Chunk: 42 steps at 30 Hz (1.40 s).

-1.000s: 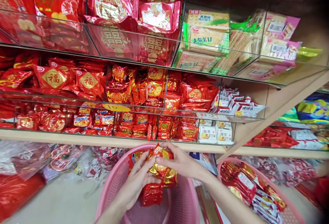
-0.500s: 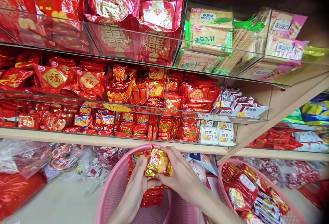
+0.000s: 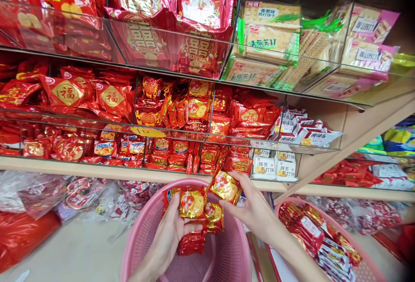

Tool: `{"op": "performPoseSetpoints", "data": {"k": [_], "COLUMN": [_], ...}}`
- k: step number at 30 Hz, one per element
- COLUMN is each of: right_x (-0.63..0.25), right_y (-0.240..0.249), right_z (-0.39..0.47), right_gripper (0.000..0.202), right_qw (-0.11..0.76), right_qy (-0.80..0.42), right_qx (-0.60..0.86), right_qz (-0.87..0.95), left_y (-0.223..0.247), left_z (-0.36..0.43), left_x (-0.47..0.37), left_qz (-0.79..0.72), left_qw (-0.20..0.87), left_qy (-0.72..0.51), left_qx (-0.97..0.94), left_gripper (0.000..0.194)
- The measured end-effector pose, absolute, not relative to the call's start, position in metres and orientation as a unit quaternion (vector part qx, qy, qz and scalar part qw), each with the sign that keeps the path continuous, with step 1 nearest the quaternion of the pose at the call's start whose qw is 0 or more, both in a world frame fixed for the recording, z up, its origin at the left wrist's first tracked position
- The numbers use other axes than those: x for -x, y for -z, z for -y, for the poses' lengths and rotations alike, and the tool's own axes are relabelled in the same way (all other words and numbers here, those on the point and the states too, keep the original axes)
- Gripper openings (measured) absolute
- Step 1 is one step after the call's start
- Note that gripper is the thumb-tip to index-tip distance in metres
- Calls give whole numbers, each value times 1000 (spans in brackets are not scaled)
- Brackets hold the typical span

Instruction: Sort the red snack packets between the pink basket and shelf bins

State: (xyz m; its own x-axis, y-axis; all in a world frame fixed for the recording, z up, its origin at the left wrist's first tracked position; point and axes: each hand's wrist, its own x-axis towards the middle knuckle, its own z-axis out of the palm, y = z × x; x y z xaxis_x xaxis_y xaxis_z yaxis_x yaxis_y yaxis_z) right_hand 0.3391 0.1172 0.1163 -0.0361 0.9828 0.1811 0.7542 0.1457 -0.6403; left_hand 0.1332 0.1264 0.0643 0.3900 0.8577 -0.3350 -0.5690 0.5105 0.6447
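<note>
Over a pink plastic basket, my left hand is closed around several small red and gold biscuit packets, stacked between thumb and fingers. My right hand pinches a single gold and red biscuit packet between thumb and fingers, up and to the right of the stack, tilted and close to the shelf's front edge. Another gold packet sticks out at the right side of the left hand's bundle. The fingertips of my left hand are partly hidden behind the packets.
Shelves of wrapped biscuits fill the view ahead, with clear plastic fronts and a yellow price tag. A second pink basket full of mixed packets stands at the right. Plastic bags lie under the bottom shelf edge.
My right hand has moved right and up, away from my left hand, with one packet in its fingers. My left hand stays nearly in place, its bundle now more visible.
</note>
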Motion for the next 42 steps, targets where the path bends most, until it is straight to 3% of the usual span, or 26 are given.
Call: {"op": "performPoseSetpoints", "data": {"k": [26,42], "right_x": [-321,-304], "right_y": [-111,-96], "right_z": [-117,-113], "right_gripper": [61,69], "right_qw": [269,215], "right_qy": [-264,-301], "right_qx": [546,532], "right_qz": [748,762], "left_y": [-64,-63], "left_z": [-123,-117], "left_x": [-131,-138], "left_qz": [-329,-347], "left_qw": [797,800], "left_qy": [-444,-441], "left_qx": [-243,-213], "left_gripper": [48,59]}}
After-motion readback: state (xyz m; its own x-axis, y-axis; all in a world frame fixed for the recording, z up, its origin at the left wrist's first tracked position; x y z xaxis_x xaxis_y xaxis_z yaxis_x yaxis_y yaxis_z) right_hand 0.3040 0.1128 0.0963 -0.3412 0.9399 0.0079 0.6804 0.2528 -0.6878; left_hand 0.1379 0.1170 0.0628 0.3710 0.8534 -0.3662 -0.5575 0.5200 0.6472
